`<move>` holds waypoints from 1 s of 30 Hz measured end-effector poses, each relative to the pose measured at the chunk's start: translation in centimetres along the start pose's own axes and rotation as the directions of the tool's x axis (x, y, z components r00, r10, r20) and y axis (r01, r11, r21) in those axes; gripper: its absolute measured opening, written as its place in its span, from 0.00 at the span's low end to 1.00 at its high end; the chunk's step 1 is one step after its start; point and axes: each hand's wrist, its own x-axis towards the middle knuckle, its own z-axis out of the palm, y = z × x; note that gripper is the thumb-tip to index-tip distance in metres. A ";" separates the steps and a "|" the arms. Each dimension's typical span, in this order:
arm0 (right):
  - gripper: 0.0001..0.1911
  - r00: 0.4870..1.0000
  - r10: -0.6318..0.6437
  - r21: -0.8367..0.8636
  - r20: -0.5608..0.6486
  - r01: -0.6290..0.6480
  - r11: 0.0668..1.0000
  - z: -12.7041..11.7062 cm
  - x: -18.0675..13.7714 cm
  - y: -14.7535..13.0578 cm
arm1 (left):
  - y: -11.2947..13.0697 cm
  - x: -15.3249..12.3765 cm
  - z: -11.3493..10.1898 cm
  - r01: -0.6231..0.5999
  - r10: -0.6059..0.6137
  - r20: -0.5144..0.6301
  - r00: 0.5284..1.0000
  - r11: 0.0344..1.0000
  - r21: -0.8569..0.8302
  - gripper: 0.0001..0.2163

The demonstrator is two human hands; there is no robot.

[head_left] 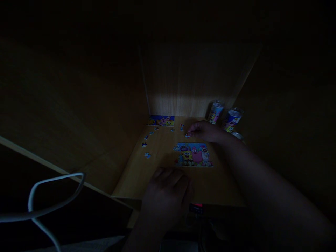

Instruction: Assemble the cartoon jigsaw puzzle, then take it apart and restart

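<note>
Two hands are working on a wooden surface (pixel 136 178): the right hand (pixel 203 131) is pinching a jigsaw piece (pixel 187 135) just above the joined puzzle (pixel 193 154), while the loosely curled left hand (pixel 165 199) is lying over the front edge, bare wood stretching leftward.

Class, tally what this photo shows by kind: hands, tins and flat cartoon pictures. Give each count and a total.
Hands: 2 (left hand, right hand)
Tins: 2
Flat cartoon pictures: 2
Total: 6
</note>
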 end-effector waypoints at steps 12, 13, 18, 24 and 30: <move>0.10 0.972 -0.224 -0.074 -0.077 0.218 0.973 1.4 0.5 -1.1 | 0.2 -0.1 0.0 -0.019 0.020 -0.037 0.999 1.000 0.017 0.14; 0.10 0.969 -0.231 -0.084 -0.085 0.224 0.971 1.4 0.5 -1.0 | 0.2 -0.1 0.1 -0.016 0.016 -0.030 0.999 1.000 0.017 0.14; 0.10 0.967 -0.242 -0.109 -0.077 0.233 0.966 1.5 0.6 -0.5 | 0.2 -0.2 0.1 -0.011 0.011 -0.017 1.000 1.000 0.017 0.13; 0.08 0.965 -0.254 -0.085 0.066 0.259 0.962 1.4 0.3 -0.8 | 0.3 0.1 0.0 -0.019 0.019 -0.034 0.999 1.000 0.023 0.14; 0.08 0.978 -0.204 -0.109 0.049 0.209 0.972 1.3 0.4 -0.6 | 0.2 0.0 -0.1 -0.005 0.006 -0.022 1.000 1.000 0.010 0.14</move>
